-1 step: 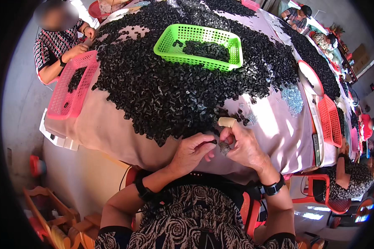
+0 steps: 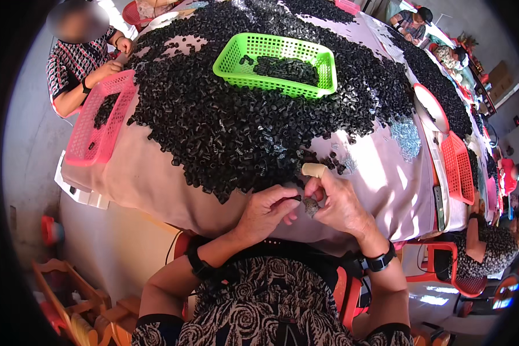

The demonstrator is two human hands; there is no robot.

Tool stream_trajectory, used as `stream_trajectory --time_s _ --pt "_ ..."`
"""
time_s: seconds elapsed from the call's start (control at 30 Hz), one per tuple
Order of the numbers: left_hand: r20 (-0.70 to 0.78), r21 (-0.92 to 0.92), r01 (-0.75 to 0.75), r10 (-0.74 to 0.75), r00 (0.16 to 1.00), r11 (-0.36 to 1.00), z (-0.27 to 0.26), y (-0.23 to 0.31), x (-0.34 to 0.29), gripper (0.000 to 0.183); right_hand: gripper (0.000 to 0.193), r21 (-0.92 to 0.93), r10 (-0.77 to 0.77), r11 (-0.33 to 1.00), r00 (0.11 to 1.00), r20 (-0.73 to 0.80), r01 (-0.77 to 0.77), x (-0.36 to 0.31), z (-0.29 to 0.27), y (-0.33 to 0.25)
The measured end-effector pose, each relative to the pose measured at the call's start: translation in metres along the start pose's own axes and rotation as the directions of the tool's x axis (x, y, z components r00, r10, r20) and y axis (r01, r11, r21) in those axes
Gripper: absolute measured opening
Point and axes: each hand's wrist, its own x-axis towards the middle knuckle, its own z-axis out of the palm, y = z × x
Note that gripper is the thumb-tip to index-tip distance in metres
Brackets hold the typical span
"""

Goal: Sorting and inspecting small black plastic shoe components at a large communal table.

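Observation:
Just off the near edge of the black heap, my left hand (image 2: 265, 212) pinches a small black plastic piece (image 2: 296, 198) between thumb and fingers. Close beside it, a little apart, is my right hand (image 2: 343, 209) with its fingers curled in. A beige finger cover (image 2: 314, 169) sits on its index finger. At its thumb side shows a mottled grey patch (image 2: 311, 207); whether this is a thumb wrap or a held thing I cannot tell. Beyond both hands spreads a wide heap of small black plastic parts (image 2: 236, 138), with a few shiny springs among them.
A green basket (image 2: 230, 79) holding black parts stands on the heap. At left, a pink basket (image 2: 78, 153) lies near another person (image 2: 78, 63). Silvery springs (image 2: 406, 139) are piled at right, near a red-rimmed dish (image 2: 431, 106) and a red basket (image 2: 457, 167).

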Motion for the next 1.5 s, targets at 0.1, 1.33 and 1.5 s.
stream_trajectory --time_s 0.1,1.33,1.5 --pt "0.022 0.049 0.032 -0.034 0.999 0.998 0.002 0.006 0.0 0.017 0.056 -0.088 -0.115 0.989 0.992 0.059 0.12 0.002 0.0 0.004" --pt "0.108 -0.322 0.103 -0.072 0.992 0.941 -0.007 -0.006 0.003 0.018 0.022 0.803 0.38 0.55 0.925 0.005 -0.23 -0.006 0.015 0.033" --pt "0.034 -0.303 0.108 -0.103 0.994 0.947 -0.012 -0.005 0.003 0.017 0.02 0.559 0.389 0.811 0.874 -0.291 -0.175 0.0 -0.032 0.051"
